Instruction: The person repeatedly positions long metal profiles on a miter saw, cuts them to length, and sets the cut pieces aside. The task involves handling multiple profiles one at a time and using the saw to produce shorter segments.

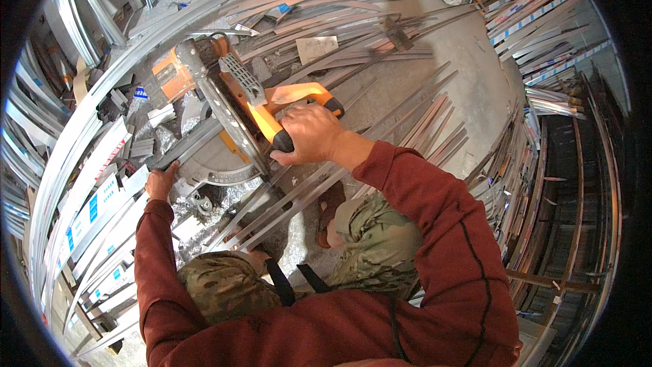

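If the left hand (161, 182) loosened, the long grey metal strip (193, 144) could shift or kick against the orange-and-grey mitre saw (224, 111); straying fingers could be cut. The left hand appears pinched on the strip, which runs forward and right from it to the saw; the right hand (309, 134) is wrapped around the saw's looped orange-and-black handle (269, 124), the saw reaching ahead and left

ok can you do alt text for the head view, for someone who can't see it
A person's right hand grips the handle of an orange and silver saw, while the left hand is at the end of a grey bar beside the saw's base. Long thin strips lie scattered over the floor around them.
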`<state>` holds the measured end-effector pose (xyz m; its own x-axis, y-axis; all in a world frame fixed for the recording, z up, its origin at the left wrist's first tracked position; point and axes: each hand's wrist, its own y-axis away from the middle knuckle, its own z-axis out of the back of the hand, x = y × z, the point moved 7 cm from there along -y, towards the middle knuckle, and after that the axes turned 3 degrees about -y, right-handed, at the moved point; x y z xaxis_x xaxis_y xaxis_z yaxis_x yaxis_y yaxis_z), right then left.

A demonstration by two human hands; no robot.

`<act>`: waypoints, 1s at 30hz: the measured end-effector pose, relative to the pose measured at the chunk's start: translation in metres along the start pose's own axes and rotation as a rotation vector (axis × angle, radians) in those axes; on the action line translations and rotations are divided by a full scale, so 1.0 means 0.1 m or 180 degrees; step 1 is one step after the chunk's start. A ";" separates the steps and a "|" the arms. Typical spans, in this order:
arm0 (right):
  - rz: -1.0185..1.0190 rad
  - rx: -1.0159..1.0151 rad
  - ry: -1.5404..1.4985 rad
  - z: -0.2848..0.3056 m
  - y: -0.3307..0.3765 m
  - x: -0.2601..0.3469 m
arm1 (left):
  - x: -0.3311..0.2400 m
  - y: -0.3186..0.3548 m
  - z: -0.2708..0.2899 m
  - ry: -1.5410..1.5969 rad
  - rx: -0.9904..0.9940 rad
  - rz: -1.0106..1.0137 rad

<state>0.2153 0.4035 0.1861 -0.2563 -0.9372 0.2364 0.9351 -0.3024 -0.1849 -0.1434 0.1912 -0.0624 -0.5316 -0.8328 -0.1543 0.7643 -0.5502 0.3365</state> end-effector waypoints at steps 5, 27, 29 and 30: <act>0.0018 -0.0036 0.0117 -0.04 0.03 0.01 | 0.01 0.01 0.01 -0.0007 0.0130 0.0046; 0.0365 -0.2540 -0.0392 0.96 -0.57 -1.04 | 0.14 0.12 0.05 0.0068 -0.0069 -0.0345; -0.0641 -0.2097 -0.0848 0.47 -0.55 -1.69 | 0.13 0.17 0.13 0.0001 0.0015 -0.0308; -0.1317 -0.1238 -0.0739 0.10 -0.58 -1.93 | 0.14 0.18 0.15 -0.0035 0.0061 -0.0291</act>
<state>0.2135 0.6040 0.1608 -0.4781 -0.6795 0.5565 0.6003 -0.7153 -0.3577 -0.1425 0.1706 -0.0448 -0.6029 -0.7784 -0.1749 0.7053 -0.6225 0.3391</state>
